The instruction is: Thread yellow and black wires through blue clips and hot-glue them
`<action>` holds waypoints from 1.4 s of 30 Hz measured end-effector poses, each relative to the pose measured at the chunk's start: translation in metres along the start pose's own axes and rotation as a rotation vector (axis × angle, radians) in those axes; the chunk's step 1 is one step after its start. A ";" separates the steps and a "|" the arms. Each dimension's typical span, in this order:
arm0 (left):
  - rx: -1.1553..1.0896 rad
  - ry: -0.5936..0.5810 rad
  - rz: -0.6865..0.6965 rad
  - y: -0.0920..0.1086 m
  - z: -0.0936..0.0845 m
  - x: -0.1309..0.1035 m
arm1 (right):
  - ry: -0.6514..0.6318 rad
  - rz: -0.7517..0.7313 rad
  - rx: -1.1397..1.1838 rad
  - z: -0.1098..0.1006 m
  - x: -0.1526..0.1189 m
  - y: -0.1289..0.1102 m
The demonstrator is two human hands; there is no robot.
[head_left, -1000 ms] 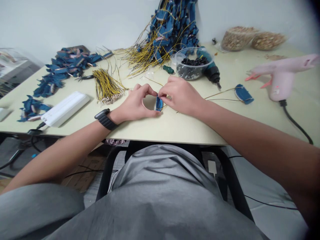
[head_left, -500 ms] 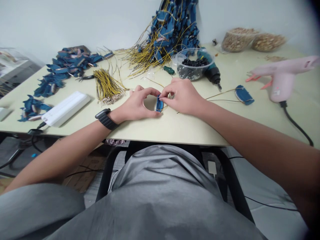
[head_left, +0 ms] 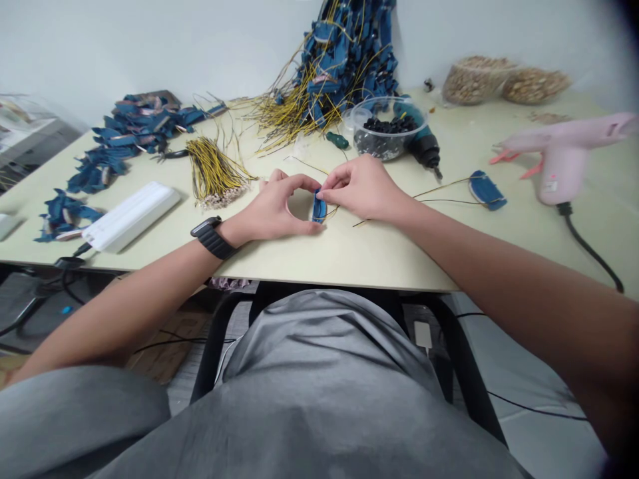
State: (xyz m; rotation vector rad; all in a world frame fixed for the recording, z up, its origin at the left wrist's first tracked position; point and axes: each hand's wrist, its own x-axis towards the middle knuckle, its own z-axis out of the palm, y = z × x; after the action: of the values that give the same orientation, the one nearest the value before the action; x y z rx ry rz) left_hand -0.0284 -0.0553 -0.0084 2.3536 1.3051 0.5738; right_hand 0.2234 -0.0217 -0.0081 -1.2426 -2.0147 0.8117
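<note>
A small blue fabric piece (head_left: 319, 209) with thin wires stands between my hands over the table. My left hand (head_left: 279, 206), a dark watch at its wrist, spans the piece with thumb and forefinger at its two ends. My right hand (head_left: 364, 188) pinches at the piece's upper end with thumb and forefinger; the pinched part is too small to make out. Black and yellow wire ends stick out beneath and beyond the right hand. A similar blue fabric piece (head_left: 488, 190) with two wires lies to the right.
A pink glue gun (head_left: 564, 156) stands at the right. Behind my hands are a round tub (head_left: 389, 130), a power drill (head_left: 424, 146) and a hanging blue bundle (head_left: 344, 60). Yellow-black wires (head_left: 215, 169), a white power strip (head_left: 132, 216) and blue pieces (head_left: 134, 126) lie left.
My right hand has shifted slightly, its thumb and forefinger still at the blue piece's upper end. My left hand has barely moved.
</note>
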 end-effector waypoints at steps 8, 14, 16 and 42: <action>-0.005 0.000 0.000 0.003 0.000 0.001 | -0.032 0.087 0.008 -0.004 -0.001 -0.006; -0.033 0.013 -0.005 0.002 0.001 0.001 | 0.002 0.073 0.010 -0.001 -0.001 -0.004; -0.028 0.007 -0.005 0.002 0.001 0.001 | 0.011 0.059 0.007 0.000 -0.002 -0.003; -0.023 -0.056 -0.033 0.006 -0.001 0.004 | -0.015 0.072 0.057 -0.001 0.002 0.005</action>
State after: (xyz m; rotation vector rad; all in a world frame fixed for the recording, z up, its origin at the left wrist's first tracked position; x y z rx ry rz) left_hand -0.0228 -0.0545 -0.0035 2.3085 1.3026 0.5062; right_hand 0.2263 -0.0181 -0.0114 -1.2862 -1.9549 0.9093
